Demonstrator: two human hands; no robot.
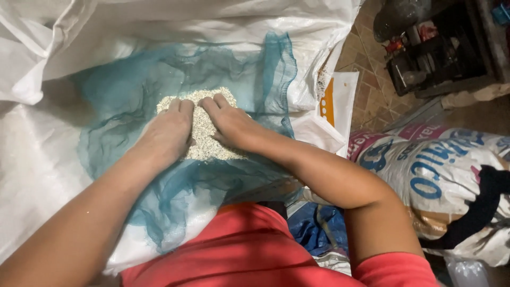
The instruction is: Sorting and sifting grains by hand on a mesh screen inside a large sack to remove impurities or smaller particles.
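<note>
Pale grain heap [204,127] sits mid blue mesh cloth [133,95], cloth spread over white sack [32,159] to catch spill. Left hand [167,133] and right hand [228,122] flat, palms down, fingers extended and together, flanking heap, pressing grain inward. Forearms angled in from lower corners. Printed feed sack [441,165] lies beyond right edge.

White printed sack [441,175] lies at right, blue-and-pink lettered.
</note>
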